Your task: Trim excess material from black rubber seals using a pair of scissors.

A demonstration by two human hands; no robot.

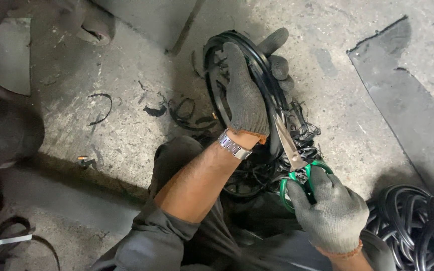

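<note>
Concrete floor (126,100), gritty. Black rubber scraps (177,110) scattered across it. Pile of black rings (418,226) at lower right. Dark sheet (408,105) lying flat, right. Caster wheel (94,25) top left.

packages: none | labels: none | signs: none | screens: none in view

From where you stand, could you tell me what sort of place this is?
Probably a workshop floor: stained concrete floor strewn with black rubber trimmings, a heap of rubber rings, and gloved hands cutting one ring with green-handled scissors.
</note>
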